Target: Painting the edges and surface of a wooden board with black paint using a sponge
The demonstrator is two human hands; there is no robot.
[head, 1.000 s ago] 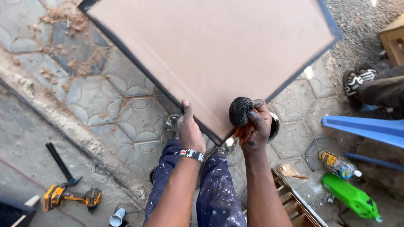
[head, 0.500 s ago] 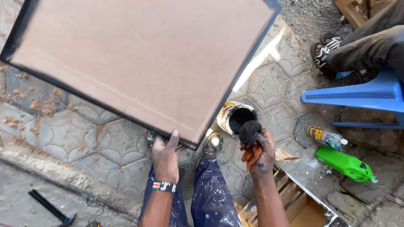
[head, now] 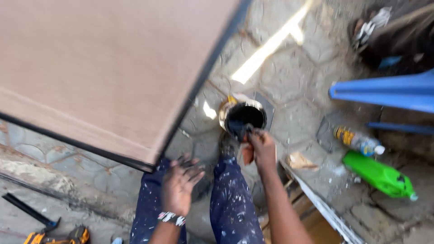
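We see the right hand [head: 261, 149] reaching down to an open tin of black paint [head: 244, 116] standing on the paved ground [head: 289, 81], fingers closed on a dark rag [head: 239, 131] at the tin's near rim. The rag is blurred, so we cannot tell if it dips into the paint or only touches the rim. A patch of orange-brown shows just under that hand; we cannot tell what it is.

The left hand [head: 180, 185] is open, fingers spread and smeared black, holding nothing. It hovers just below the near corner of a big tan board [head: 104, 72] with a black-painted edge; contact looks unlikely but blur hides it. A beaded band [head: 172, 218] sits on the left wrist. Below both hands are legs in dark blue trousers [head: 230, 203] speckled with paint.

Right of the tin, on the ground: a small plastic bottle [head: 357, 141] lying flat, and near it a green bottle [head: 379, 176], also lying. Above them blue plastic furniture legs [head: 384, 92]. Bottom left, a yellow power drill [head: 54, 236] and a black-handled tool [head: 29, 211] just beside it. A wooden frame [head: 316, 212] runs along the right forearm.
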